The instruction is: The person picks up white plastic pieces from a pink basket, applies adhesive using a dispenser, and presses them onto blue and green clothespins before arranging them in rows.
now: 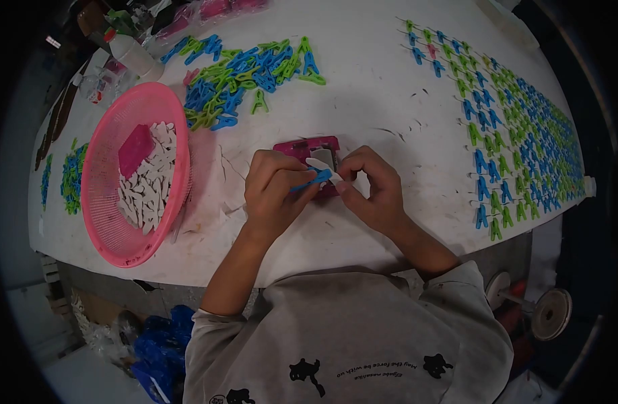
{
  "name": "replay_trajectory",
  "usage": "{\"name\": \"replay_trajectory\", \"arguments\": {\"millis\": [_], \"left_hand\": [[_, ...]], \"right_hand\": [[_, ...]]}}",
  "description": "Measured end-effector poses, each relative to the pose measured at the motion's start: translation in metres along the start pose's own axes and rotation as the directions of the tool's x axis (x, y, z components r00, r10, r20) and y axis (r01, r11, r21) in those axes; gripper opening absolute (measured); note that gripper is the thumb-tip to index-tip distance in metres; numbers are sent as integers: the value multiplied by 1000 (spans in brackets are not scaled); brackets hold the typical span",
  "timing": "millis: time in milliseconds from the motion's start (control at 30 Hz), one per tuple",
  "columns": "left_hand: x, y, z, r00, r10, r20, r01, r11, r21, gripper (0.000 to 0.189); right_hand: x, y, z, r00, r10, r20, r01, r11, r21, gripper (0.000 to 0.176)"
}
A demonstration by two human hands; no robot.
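Observation:
My left hand point(274, 190) is closed around a blue clothespin point(314, 180), its fingers covering much of it. My right hand point(376, 190) pinches at the clothespin's right end, thumb and forefinger meeting at a small white piece point(334, 177). Another white piece point(318, 163) sticks up between the two hands. Just behind and beneath the fingers lies a dark pink tray-like holder point(297, 146) with a grey part in it, partly hidden by my hands.
To the left stands a pink basket point(184, 145) holding many white pieces point(147, 192) and a dark pink scoop point(135, 149). A heap of blue and green clothespins point(245, 77) lies behind. Rows of clothespins point(524, 135) cover the right side. Bottles point(132, 55) stand back left.

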State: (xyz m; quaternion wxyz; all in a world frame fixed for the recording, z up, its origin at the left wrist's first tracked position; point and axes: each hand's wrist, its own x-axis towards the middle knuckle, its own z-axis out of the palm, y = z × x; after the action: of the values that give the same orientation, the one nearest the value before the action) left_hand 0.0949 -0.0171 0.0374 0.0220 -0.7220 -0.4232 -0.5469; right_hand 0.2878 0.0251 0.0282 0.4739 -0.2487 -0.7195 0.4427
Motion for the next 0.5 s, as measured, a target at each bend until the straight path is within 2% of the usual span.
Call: {"name": "replay_trajectory", "arguments": {"millis": [500], "left_hand": [[-2, -2, 3, 1000, 18, -9, -18, 1000, -25, 36]], "right_hand": [[-3, -3, 4, 993, 116, 37, -117, 993, 23, 14]]}}
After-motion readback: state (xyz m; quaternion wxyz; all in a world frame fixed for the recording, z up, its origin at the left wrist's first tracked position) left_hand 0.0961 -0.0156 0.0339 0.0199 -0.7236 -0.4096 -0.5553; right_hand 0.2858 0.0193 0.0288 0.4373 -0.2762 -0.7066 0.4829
